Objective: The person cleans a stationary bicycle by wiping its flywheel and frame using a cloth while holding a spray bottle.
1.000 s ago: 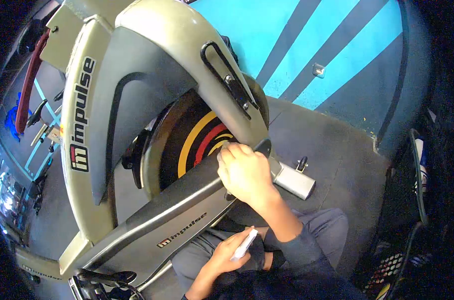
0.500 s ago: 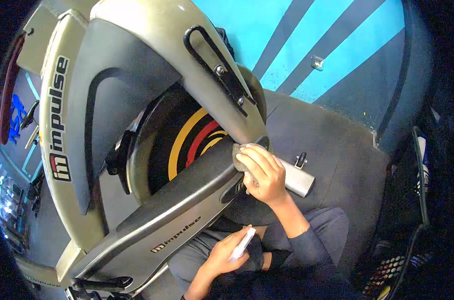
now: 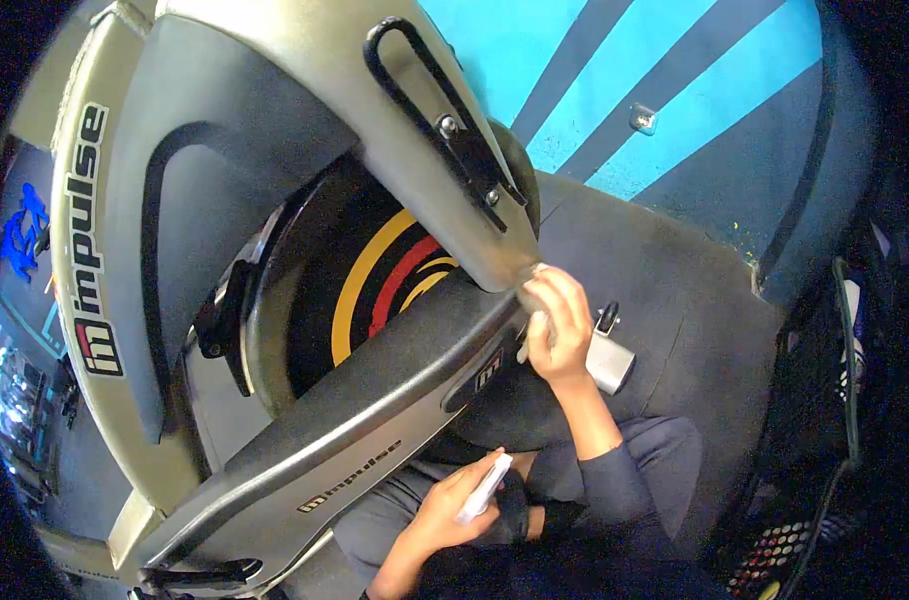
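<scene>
Two hands occupied: right hand [image 3: 561, 325], bent fingers pinching a partly hidden grey cloth [image 3: 538, 304], has shifted off the chain cover [image 3: 405, 350] toward the frame tube's [image 3: 445, 190] lower end; left hand [image 3: 453, 508] fingers clasp a white object [image 3: 485, 489].

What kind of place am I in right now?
Probably a gym or indoor cycling room: there's a stationary exercise bike lettered "impulse", with a flywheel ringed in yellow and red, standing by a wall painted in bright blue and grey stripes.
</scene>
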The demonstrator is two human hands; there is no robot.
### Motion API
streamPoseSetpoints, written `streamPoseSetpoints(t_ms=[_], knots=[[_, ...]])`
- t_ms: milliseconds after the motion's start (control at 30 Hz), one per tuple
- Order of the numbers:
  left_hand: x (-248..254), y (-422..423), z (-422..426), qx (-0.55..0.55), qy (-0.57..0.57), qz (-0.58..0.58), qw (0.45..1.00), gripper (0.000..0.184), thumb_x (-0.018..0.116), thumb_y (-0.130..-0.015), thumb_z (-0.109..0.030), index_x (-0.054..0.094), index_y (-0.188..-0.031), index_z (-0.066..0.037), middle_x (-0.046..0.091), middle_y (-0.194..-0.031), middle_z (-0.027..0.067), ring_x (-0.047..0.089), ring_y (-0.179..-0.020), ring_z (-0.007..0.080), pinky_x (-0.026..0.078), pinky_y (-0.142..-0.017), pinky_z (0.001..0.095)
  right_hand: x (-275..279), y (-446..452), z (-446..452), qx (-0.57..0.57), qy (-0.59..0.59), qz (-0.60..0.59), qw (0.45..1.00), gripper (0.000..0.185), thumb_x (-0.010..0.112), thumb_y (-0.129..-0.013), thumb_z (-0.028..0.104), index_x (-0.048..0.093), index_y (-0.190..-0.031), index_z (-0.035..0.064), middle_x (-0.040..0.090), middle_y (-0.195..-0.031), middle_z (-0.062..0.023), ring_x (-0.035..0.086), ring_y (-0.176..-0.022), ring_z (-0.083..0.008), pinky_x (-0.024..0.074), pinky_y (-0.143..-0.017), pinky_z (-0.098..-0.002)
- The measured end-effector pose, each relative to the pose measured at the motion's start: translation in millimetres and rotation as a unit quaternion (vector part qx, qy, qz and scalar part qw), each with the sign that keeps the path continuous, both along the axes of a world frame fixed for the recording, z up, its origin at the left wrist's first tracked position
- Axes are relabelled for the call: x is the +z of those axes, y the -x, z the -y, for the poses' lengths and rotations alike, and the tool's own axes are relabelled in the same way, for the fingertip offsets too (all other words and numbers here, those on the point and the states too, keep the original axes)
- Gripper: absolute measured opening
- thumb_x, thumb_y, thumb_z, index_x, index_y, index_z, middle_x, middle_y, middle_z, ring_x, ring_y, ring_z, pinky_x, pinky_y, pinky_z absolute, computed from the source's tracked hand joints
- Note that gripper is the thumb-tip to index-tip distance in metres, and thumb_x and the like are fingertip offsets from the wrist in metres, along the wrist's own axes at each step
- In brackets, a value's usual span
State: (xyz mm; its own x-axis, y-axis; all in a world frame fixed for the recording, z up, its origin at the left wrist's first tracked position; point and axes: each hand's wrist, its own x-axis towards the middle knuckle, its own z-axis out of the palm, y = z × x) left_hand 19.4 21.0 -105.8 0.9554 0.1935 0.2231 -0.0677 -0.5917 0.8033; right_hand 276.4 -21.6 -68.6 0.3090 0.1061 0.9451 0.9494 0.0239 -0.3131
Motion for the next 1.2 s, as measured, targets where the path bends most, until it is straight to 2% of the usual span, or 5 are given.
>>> streamPoseSetpoints(t_ms=[133,200,533,900,1200], knots=[[-1.6,0.0,-0.8,0.001,-0.041,0.001,0.999,0.075,0.066,-0.07,-0.011,0.041,-0.141,-0.009,0.066,-0.106,0.0113,0.065,-0.098,0.029,0.051,-0.088,0.0364,-9.1,-11.7,-2.7,0.004,-0.023,-0.115,0.993,0.029,0.052,-0.083,0.009,0.062,-0.108,0.0001,0.061,-0.111,-0.0204,0.059,-0.104,-0.0369,0.0458,-0.093,-0.0411],[1.5,0.7,0.4,-0.018,-0.005,-0.058,0.998,0.075,0.067,-0.07,-0.008,0.04,-0.139,-0.006,0.054,-0.132,0.0158,0.058,-0.112,0.034,0.047,-0.097,0.0398,-9.2,-11.6,1.7,0.009,-0.01,-0.167,0.986,0.028,0.051,-0.084,0.007,0.062,-0.109,-0.0005,0.061,-0.111,-0.0207,0.06,-0.104,-0.0357,0.046,-0.093,-0.0396],[0.9,-0.4,2.5,-0.02,-0.009,-0.005,1.0,0.073,0.066,-0.07,-0.006,0.042,-0.139,-0.006,0.055,-0.13,0.0168,0.061,-0.106,0.0333,0.05,-0.091,0.0369,-12.0,13.9,1.0,0.004,-0.023,-0.239,0.971,0.028,0.053,-0.086,0.003,0.062,-0.112,-0.0038,0.057,-0.105,-0.0176,0.058,-0.1,-0.0309,0.044,-0.092,-0.0365],[0.9,5.7,9.2,0.0,-0.032,0.03,0.999,0.072,0.066,-0.069,-0.007,0.043,-0.138,-0.008,0.067,-0.102,0.0113,0.066,-0.093,0.0276,0.052,-0.084,0.0362,-30.0,58.0,32.4,0.091,0.088,-0.268,0.955,0.03,0.059,-0.083,0.005,0.065,-0.113,-0.0006,0.059,-0.105,-0.0157,0.06,-0.098,-0.0293,0.0452,-0.091,-0.0354],[10.6,31.0,9.4,0.092,-0.021,0.058,0.994,0.071,0.064,-0.066,-0.001,0.048,-0.135,-0.004,0.066,-0.096,0.0107,0.066,-0.088,0.0267,0.052,-0.083,0.0348,26.1,88.9,29.8,0.002,0.167,-0.081,0.983,0.03,0.068,-0.074,0.008,0.063,-0.103,0.0026,0.058,-0.109,-0.0142,0.055,-0.107,-0.034,0.0471,-0.09,-0.0424]])
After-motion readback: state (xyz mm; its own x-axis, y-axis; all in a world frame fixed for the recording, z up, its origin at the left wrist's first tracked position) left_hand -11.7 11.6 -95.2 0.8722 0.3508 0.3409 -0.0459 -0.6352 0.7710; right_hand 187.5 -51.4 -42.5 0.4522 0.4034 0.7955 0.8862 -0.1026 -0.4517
